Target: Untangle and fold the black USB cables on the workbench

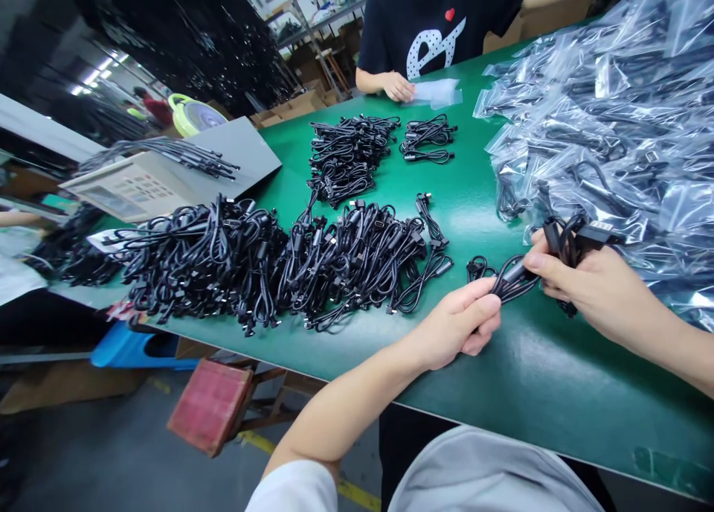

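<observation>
Between my two hands a bundled black cable (512, 281) is stretched above the green table (535, 400). My left hand (465, 322) has its fingers closed around the looped end. At the other end, my right hand (577, 277) is closed on the dark connector part of the cable; its fingers partly hide what they grip. To the left of my hands lies a big pile of bundled black cables (357, 259). Right beside my right hand begins a heap of clear plastic bags (608, 140) with black cables inside.
Across the table a person (429, 32) rests a hand (398, 86) by clear bags (438, 94). Smaller cable stacks (349, 155) lie near them. A grey device with buttons (139, 188) stands left. Below are a red stool (212, 404) and a blue stool (131, 346).
</observation>
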Action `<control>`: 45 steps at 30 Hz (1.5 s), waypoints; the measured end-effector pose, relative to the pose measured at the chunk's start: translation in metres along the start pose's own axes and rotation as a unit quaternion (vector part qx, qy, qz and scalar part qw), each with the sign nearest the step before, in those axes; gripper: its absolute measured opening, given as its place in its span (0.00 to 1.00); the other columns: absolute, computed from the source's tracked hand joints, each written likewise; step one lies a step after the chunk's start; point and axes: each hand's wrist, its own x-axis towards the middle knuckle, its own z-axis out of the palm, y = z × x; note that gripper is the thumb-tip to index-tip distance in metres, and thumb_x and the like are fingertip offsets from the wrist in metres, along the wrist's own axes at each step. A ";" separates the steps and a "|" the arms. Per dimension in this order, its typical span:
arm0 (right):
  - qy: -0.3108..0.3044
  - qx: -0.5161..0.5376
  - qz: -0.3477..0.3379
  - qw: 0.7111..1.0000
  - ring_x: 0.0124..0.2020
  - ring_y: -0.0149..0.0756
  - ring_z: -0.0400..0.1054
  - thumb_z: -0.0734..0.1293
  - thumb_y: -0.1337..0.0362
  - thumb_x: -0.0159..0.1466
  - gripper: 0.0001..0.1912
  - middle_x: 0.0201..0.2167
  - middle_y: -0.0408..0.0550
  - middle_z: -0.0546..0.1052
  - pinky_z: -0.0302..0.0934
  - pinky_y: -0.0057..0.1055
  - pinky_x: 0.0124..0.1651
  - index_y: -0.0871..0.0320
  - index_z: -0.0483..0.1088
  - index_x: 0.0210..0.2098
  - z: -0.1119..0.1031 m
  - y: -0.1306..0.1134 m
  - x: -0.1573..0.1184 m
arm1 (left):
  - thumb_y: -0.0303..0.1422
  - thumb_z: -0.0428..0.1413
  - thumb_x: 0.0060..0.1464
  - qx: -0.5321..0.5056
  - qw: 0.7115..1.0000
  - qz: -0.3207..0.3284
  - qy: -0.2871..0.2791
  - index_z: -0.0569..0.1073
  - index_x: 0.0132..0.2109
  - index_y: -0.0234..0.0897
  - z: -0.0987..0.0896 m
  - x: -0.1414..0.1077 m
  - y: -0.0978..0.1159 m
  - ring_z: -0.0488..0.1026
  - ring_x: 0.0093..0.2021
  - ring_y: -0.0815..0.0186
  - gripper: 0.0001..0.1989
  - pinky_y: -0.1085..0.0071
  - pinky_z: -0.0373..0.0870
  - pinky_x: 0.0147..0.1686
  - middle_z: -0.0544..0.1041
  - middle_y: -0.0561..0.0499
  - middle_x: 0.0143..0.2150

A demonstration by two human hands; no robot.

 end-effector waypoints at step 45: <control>-0.187 -0.036 0.114 0.975 0.24 0.30 0.54 0.72 0.43 0.60 0.22 0.23 0.40 0.65 0.47 0.29 0.27 0.55 0.74 0.25 0.006 0.004 -0.015 | 0.46 0.63 0.57 0.052 0.975 0.164 0.143 0.74 0.55 0.38 -0.011 0.003 0.003 0.73 0.41 0.66 0.24 0.67 0.70 0.49 0.77 0.48 0.44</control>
